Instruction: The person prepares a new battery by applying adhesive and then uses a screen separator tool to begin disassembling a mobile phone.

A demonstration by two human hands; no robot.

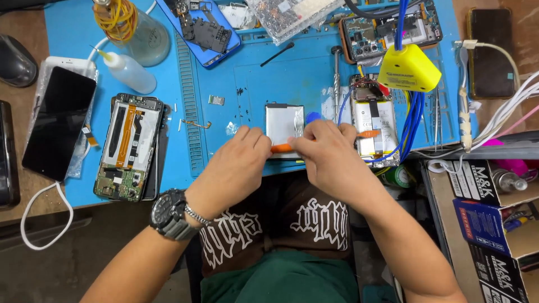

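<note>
A bright blue mat (264,73) was seen covering the brown table (22,33). A silver-white battery (283,120) and an orange tool (282,148) were noted at the hands. A yellow block (409,68) was fed by blue cables (414,120). A black-screened phone (59,122) was edged in white. Green and orange parts were shown inside an opened phone (129,147). A dark grey watch (168,214) was worn beside a brown shirt (281,224) patterned with white lettering.
</note>
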